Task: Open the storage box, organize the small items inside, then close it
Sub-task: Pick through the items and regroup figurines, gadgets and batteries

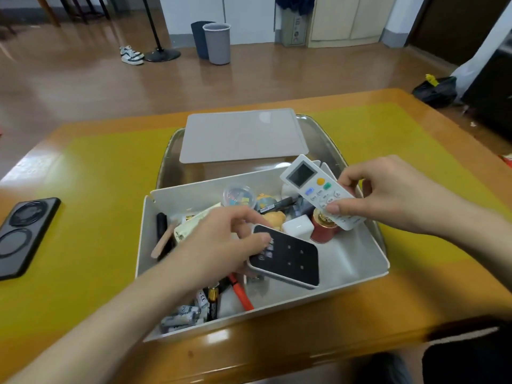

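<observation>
Right hand pinches a white remote, screen end pointing up-left; left hand grips a black remote angled toward lower-right, over the open box.

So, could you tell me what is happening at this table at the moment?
A person is sorting the contents of an open white storage box. The right hand holds a white remote control above the box, while the left hand grips a flat black-faced remote inside it. Batteries, an orange pen, a red can and other small items lie loose in the box. The lid rests on a tray behind the box.
</observation>
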A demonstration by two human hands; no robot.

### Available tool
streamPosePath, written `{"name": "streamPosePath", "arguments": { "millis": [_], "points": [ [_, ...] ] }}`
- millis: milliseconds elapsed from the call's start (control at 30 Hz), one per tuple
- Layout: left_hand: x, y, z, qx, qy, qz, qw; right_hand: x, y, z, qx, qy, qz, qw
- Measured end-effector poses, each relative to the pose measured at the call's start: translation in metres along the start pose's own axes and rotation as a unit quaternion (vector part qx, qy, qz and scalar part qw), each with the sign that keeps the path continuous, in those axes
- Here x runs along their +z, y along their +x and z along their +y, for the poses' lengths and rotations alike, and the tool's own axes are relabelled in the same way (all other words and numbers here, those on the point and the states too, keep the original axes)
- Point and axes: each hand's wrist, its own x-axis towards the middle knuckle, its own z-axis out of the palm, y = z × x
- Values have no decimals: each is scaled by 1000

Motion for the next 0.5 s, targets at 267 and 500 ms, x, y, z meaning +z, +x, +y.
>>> {"name": "streamPosePath", "arguments": {
  "millis": [267,500],
  "points": [
    [65,27,-26,-20,67,-42,997,-6,-14,7,13,16,-14,1000],
    [74,34,-29,40,254,-81,963,-7,-17,9,-21,8,-49,999]
  ]
}}
